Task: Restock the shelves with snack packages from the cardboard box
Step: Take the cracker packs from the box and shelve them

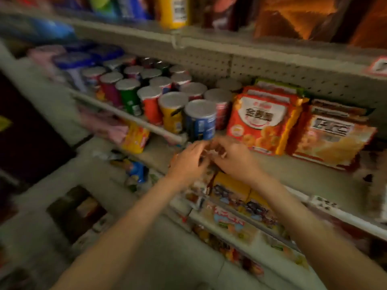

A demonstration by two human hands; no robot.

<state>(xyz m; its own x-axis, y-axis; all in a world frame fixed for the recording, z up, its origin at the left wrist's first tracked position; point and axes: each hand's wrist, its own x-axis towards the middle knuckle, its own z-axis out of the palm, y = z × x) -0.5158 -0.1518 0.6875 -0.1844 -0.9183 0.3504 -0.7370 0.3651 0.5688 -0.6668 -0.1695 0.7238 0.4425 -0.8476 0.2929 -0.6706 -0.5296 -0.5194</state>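
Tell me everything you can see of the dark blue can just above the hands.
The dark blue can is a short cylinder with a flat grey lid and a blurred label. It stands upright at the front of the shelf, a yellow can close on its left, a red can behind. The left hand and right hand are just below it; blur hides any contact.

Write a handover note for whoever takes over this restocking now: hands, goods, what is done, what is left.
Left hand and right hand: they meet at the front of the shelf, fingers curled over something blurred; grip unclear.
Goods: cans and red bags stand on that shelf; box not in view.
Done: shelf looks well stocked.
Left: settle this item, then fetch more.
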